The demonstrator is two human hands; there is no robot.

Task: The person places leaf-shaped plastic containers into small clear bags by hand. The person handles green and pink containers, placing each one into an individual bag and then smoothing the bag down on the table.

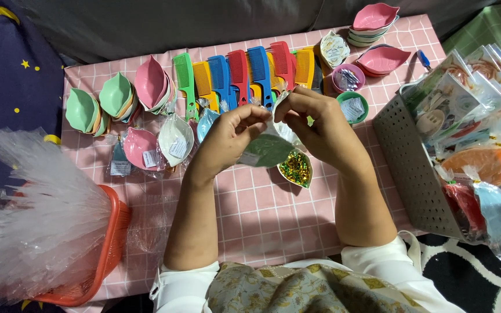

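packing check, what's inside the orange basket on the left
The orange basket holds a fanned bundle of clear plastic bags. They cover its inside, so anything beneath them is hidden.

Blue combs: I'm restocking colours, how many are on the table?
2, flanking a red comb: the left blue comb and the right blue comb. Others may lie hidden underneath.

A row of coloured combs [244, 72] lies along the far edge of the pink checked tablecloth [262, 214], with stacks of leaf-shaped dishes [117, 95] to its left and pink ones [375, 20] at the far right corner. An orange basket [108, 246] holding clear cellophane bags [36, 214] stands at the near left. A grey perforated bin [413, 174] of wrapped packets stands at the right.
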